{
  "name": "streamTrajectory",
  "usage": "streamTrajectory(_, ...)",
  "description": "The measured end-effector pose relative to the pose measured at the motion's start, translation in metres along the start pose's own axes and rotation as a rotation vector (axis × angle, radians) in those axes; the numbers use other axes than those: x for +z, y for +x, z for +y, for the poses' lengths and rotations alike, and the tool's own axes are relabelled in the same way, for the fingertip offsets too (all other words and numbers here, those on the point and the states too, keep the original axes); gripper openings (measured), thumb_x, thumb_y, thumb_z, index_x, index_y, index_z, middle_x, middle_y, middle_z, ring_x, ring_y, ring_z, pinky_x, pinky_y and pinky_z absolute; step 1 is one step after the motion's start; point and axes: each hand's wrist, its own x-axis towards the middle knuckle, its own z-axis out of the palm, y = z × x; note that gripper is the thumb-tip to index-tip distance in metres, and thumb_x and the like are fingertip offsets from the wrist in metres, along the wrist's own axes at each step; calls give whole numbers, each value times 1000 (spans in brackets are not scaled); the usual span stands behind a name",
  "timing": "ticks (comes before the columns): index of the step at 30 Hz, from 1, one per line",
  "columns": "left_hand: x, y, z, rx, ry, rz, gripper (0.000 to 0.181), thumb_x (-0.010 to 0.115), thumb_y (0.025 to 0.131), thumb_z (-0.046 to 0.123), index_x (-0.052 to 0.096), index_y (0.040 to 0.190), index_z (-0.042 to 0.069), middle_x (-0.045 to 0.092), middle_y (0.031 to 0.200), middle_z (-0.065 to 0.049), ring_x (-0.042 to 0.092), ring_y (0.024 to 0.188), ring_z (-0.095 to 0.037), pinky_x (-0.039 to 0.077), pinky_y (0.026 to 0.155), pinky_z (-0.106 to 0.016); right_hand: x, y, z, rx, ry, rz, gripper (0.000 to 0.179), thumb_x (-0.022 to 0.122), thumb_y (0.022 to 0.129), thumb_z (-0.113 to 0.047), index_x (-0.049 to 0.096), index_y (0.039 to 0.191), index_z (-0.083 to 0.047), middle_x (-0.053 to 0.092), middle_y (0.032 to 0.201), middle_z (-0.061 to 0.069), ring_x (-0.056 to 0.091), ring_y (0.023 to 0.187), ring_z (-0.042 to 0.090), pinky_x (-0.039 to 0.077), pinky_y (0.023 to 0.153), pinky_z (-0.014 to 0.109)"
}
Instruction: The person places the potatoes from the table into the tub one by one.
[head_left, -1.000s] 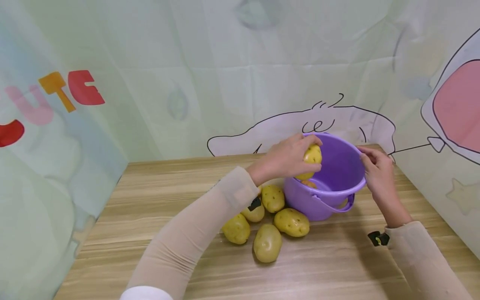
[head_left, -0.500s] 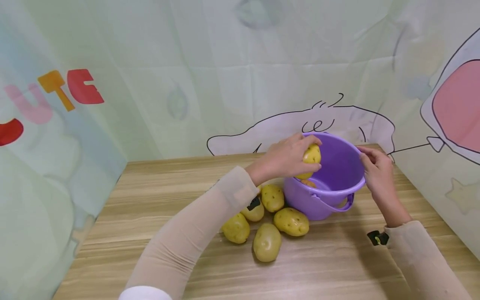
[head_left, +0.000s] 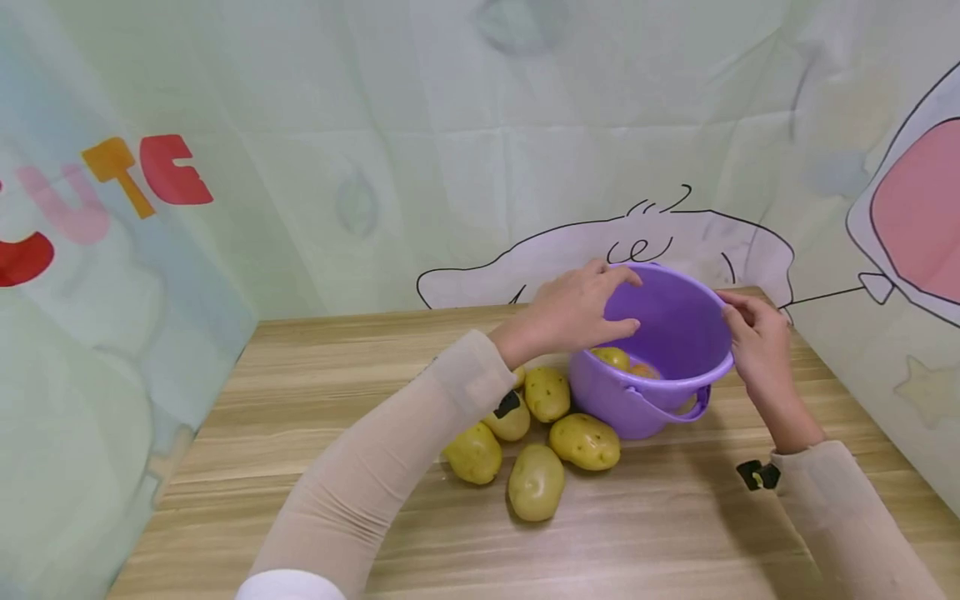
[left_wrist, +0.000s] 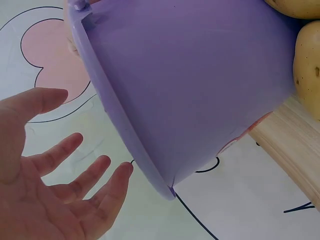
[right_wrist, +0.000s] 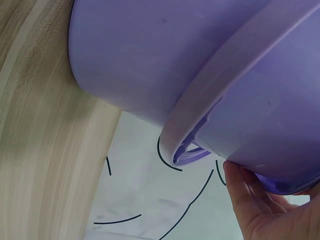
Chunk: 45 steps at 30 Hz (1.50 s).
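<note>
A purple bucket (head_left: 675,325) stands tilted on the table, its mouth facing up and toward the head camera. Two potatoes show inside it, a yellow one (head_left: 612,357) and a browner one (head_left: 643,370). Over the bucket's left rim hovers my left hand (head_left: 573,308), fingers spread and holding nothing; the left wrist view shows the palm (left_wrist: 55,185) beside the rim. My right hand (head_left: 761,342) pinches the right rim between thumb and fingers. Several potatoes lie left of and in front of the bucket, including one (head_left: 585,442) close to its base and one (head_left: 536,482) nearest me.
The wooden table (head_left: 315,383) runs back to a printed cloth backdrop (head_left: 360,167) on its far side and both ends. The bucket's purple handle (head_left: 682,412) hangs down at its front. My left sleeve partly covers a potato (head_left: 474,454).
The potato in my left hand has been let go and now lies in the bucket. My left fingers have spread apart. The right hand keeps its hold on the rim.
</note>
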Motion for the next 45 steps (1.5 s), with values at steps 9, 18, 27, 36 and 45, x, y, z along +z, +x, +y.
streamTrajectory(9,0,-5,-5,2,-21,14,48,63,96,40,52,140,22,50,138,-7,58,109,-21,53,81,-37,1,-2,-2,-3,-10,-6,37,46,104,-14,60,130,7,63,110,16,57,84,-3,47,72,10)
streamTrajectory(18,-4,-10,-14,-21,-28,21,49,63,96,39,52,140,22,52,134,-6,57,106,-18,52,77,-34,0,1,2,-7,-1,0,35,48,104,-12,61,130,7,65,106,11,57,82,-5,47,70,10)
streamTrajectory(27,-5,-17,-25,-36,-52,55,48,65,95,38,53,139,23,53,134,-6,57,104,-18,52,76,-34,-2,-1,-3,4,-1,-4,36,47,104,-13,60,130,8,64,103,6,57,82,-4,47,71,10)
streamTrajectory(36,-8,-36,-34,-51,-49,69,49,64,96,40,52,140,21,53,134,-6,57,106,-18,53,79,-35,-2,-2,-3,2,-6,-7,37,47,104,-14,60,130,8,64,108,14,58,83,-2,47,71,10)
streamTrajectory(45,-7,-54,-43,-52,-56,84,48,66,95,38,54,138,21,54,135,-4,55,116,-19,51,89,-38,-2,-2,-2,-11,0,-13,37,46,104,-14,60,130,8,64,107,13,58,84,-2,48,71,10)
